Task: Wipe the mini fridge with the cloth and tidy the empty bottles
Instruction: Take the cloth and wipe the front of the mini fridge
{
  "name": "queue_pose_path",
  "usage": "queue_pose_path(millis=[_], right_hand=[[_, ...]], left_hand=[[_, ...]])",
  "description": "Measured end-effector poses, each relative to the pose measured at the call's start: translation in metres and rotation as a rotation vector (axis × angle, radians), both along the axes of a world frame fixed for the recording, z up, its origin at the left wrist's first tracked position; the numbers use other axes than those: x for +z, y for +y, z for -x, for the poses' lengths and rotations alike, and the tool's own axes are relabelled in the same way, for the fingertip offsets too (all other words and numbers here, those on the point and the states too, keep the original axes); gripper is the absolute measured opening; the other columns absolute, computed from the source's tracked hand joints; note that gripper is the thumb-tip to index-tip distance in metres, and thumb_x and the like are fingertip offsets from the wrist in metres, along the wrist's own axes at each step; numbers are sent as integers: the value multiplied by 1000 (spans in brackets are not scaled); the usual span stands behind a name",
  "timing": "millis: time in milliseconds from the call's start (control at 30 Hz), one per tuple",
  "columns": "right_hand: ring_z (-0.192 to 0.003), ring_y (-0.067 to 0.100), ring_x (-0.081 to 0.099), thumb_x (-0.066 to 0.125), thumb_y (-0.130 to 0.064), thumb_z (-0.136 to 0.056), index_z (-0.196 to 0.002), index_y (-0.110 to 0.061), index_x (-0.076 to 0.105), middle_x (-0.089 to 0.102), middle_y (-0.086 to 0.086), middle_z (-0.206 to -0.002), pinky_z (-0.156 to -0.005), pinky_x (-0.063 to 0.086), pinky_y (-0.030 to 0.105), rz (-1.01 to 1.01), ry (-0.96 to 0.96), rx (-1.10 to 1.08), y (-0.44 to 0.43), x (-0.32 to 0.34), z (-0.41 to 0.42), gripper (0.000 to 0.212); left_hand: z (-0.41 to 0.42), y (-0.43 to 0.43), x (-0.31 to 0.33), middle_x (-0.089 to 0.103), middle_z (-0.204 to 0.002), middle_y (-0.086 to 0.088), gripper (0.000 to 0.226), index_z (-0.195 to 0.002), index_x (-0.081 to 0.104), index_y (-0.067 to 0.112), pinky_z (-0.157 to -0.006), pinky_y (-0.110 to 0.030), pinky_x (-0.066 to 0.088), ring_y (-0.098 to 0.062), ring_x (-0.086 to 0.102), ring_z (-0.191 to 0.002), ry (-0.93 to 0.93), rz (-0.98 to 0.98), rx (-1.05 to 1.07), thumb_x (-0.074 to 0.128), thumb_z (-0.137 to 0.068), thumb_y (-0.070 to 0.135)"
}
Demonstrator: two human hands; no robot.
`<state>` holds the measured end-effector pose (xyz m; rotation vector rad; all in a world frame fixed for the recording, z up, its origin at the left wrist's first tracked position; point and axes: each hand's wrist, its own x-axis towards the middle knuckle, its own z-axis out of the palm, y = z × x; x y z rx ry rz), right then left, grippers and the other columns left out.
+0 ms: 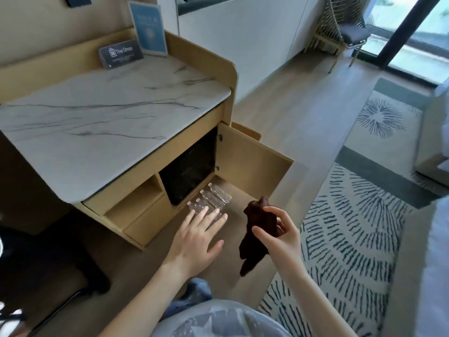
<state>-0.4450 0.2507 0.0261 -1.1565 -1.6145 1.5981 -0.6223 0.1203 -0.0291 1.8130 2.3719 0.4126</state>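
**A:** ok so what was the setup around the mini fridge (189,171)?

**B:** black one, tucked into a wooden cabinet under a marble top (109,110). The cabinet door (252,164) was swung wide open on the right. A few clear bottles (216,197) lay on their sides right in front of it, white caps toward the fridge.

**A:** and the hands?

**B:** left hand (194,235) was flat with fingers spread over the nearest bottles — couldn't tell if it actually touched them. Right hand (279,233) pinched a dark brown cloth (260,220), bunched up and dangling over the floor, just beside a patterned rug (352,227).
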Motion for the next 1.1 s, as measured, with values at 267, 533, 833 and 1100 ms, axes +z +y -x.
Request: queue_pose_path(millis=[267, 533, 833, 1100], right_hand=[[-89, 30, 71, 78, 3, -79, -106, -28, 68, 71, 10, -95, -70, 61, 36, 51, -21, -60, 60, -5, -82, 42], [-85, 27, 71, 76, 6, -79, -106, -27, 68, 72, 3, -87, -76, 58, 53, 54, -22, 0, 121, -9, -53, 43], [-87, 36, 70, 75, 7, -79, -104, -29, 68, 71, 8, -89, -70, 59, 54, 71, -130, 127, 208, -24, 31, 44], [-79, 30, 72, 76, 6, -79, -106, -27, 67, 70, -1, -84, -65, 62, 51, 21, -197, 291, 281, -17, 120, 44]], left_hand=[[-68, 61, 11, 57, -143, 0, 56, -143, 53, 25, -114, -45, 36, -25, 49, -136, 22, 0, -29, 45, -92, 47], [-54, 111, 10, 59, -139, -2, 55, -142, 54, 23, -113, -44, 38, -26, 51, -133, 44, 24, -4, 46, -92, 47], [10, 182, -31, 65, -128, -5, 55, -135, 61, 18, -102, -42, 50, -26, 59, -121, 2, 51, 83, 44, -91, 45], [73, 235, -17, 67, -123, -5, 53, -131, 64, 14, -100, -39, 49, -25, 60, -117, 40, -64, 229, 49, -89, 43]])
